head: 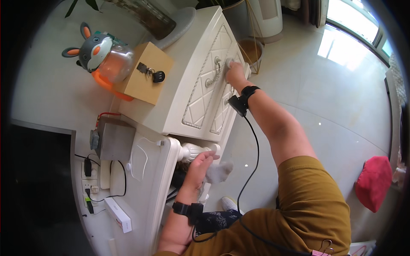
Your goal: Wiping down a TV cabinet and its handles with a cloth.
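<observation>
My right hand is at the front of a cream two-drawer cabinet, fingers closed on a small whitish wad, perhaps cloth. The wad is pressed near the strip between the quilted drawer fronts, right of the upper drawer's ornate metal handle. My left hand hangs beside a white fluted post with fingers extended; whether it touches the post is unclear. Just beyond its palm shows a fuzzy grey thing, partly hidden. Black straps with small devices and cables circle both wrists.
On the cabinet stand a wooden box with a combination padlock, a rabbit-headed plastic jar and a glass vase. A metal box, white cable and small carton occupy the adjoining white stand. A red stool is at right.
</observation>
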The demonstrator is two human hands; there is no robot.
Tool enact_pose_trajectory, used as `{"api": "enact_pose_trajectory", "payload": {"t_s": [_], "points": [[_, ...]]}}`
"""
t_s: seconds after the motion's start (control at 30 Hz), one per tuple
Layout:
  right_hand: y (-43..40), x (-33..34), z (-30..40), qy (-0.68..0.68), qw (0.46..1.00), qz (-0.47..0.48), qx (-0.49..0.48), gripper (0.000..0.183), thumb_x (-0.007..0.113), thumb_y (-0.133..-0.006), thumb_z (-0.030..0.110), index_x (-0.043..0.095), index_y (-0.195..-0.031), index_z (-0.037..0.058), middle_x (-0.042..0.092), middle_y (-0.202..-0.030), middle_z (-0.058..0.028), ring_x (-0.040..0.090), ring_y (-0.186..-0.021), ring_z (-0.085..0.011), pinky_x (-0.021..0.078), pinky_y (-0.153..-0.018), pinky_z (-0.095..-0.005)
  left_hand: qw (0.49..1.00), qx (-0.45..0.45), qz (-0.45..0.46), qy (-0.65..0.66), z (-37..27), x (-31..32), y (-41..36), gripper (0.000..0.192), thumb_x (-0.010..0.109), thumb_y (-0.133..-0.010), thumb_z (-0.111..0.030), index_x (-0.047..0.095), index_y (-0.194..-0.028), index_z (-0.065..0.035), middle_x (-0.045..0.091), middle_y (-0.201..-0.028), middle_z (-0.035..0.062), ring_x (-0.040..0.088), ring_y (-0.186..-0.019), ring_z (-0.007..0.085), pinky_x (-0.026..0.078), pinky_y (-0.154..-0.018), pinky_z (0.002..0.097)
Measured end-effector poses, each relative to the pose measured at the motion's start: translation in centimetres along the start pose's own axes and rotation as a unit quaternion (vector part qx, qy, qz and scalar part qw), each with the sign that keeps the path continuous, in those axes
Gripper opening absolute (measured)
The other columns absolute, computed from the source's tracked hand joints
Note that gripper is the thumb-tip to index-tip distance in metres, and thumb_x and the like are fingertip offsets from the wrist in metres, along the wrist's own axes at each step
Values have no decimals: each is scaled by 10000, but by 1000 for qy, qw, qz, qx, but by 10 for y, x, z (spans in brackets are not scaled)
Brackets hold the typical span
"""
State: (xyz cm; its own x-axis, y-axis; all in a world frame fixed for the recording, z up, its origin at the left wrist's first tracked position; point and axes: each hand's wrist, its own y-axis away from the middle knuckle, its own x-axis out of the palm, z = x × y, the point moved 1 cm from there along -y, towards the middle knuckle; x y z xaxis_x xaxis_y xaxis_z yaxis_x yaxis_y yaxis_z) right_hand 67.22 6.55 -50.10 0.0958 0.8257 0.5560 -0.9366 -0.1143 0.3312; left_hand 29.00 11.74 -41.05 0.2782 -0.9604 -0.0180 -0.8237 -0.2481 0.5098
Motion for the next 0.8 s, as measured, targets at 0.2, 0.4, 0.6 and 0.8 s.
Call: {"api": "enact_pose_trajectory", "payload": {"t_s": [0.2, 0.4, 0.6, 0.8], "points": [[-110, -70, 27, 276, 913, 26, -299, 203, 538, -807, 24, 611, -989, -30, 553, -1143, -245, 526, -1064, -414, 443, -921, -382, 999, -32, 41, 3, 21, 9, -27, 267, 493, -971, -139, 555, -1185, 8, 634, -1120, 109, 587, -976, 139, 482, -869, 272], [2, -10, 3, 386, 877, 160, -236, 201, 473, -727, -107, 586, -871, -23, 574, -952, -244, 547, -940, -361, 461, -833, -389, 999, -42, -10, 18, 20, -18, -10, 256, 504, -965, -127, 560, -1175, 8, 640, -1095, 99, 588, -933, 123, 490, -834, 258], [113, -48, -68, 303, 883, 209, -292, 298, 516, -841, -46, 554, -1135, -23, 484, -1224, -251, 499, -1118, -401, 408, -993, -381, 999, -22, 22, -29, 20, -4, -19, 252, 506, -962, -126, 569, -1166, 7, 643, -1078, 87, 572, -921, 106, 476, -828, 244], [7, -40, -9, 364, 833, 116, -400, 189, 504, -876, 13, 569, -1051, -15, 562, -1075, -243, 558, -972, -371, 462, -834, -347, 999, -28, 28, -27, 13, 2, -12, 261, 517, -958, -143, 572, -1164, 9, 641, -1093, 84, 556, -942, 102, 453, -865, 250]]}}
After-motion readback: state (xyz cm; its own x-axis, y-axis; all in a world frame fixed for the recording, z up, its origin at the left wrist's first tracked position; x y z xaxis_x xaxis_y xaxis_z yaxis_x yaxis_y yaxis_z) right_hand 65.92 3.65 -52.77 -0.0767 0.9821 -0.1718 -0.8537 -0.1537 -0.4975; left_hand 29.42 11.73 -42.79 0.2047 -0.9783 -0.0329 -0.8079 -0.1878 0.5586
